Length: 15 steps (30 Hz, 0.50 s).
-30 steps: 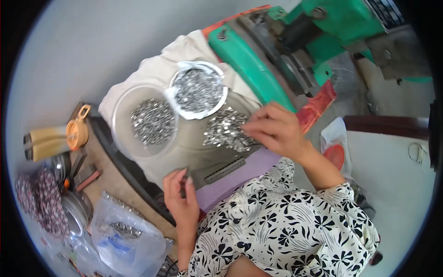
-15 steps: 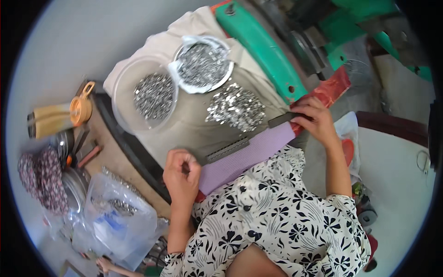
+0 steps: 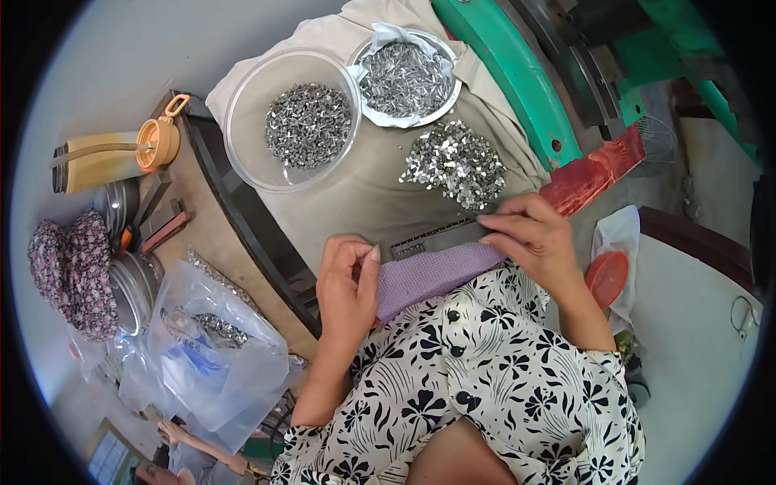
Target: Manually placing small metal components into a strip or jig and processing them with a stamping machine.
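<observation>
A slotted dark metal strip (image 3: pixel 428 240) lies along the far edge of a purple ribbed cloth (image 3: pixel 436 273). My right hand (image 3: pixel 535 242) pinches the right end of a plain dark grey bar (image 3: pixel 461 236), which is against the slotted strip. At the left end of the cloth, my left hand (image 3: pixel 349 279) is closed, thumb against fingers; whatever it holds is too small to make out. Beyond the strip lies a loose pile of small shiny metal pieces (image 3: pixel 457 166) on a beige cloth (image 3: pixel 380 194).
Behind the pile stand a clear plastic bowl (image 3: pixel 230 149) of small metal pieces and a lined bowl (image 3: pixel 454 97) of thin metal pins. A green machine (image 3: pixel 517 73) rises at the right. On the left are an orange-lidded bottle (image 3: pixel 158 141) and a plastic bag (image 3: pixel 234 380).
My right hand has moved left and brought the plain bar against the slotted strip. The view has shifted, so the bowls sit further right. My left hand stays closed.
</observation>
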Motion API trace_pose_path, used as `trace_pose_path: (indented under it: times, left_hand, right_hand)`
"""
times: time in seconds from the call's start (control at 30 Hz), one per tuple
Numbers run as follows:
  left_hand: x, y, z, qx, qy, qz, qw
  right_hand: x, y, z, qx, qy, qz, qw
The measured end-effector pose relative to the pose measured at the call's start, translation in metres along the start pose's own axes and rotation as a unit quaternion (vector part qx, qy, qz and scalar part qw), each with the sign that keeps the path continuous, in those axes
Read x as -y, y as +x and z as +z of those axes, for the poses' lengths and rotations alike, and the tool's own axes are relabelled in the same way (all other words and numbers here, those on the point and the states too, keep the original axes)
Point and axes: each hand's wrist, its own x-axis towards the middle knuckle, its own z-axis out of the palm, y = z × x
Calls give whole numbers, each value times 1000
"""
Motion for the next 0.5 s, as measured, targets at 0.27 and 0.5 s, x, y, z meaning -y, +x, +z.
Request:
trace_pose_path:
  times: [0.27, 0.5]
  left_hand:
    - [-4, -1, 3, 14, 73, 24, 997]
    - [-12, -4, 10, 36, 66, -42, 996]
  right_hand:
    - [6, 15, 26, 42, -28, -86, 995]
    - [7, 16, 31, 59, -21, -81, 995]
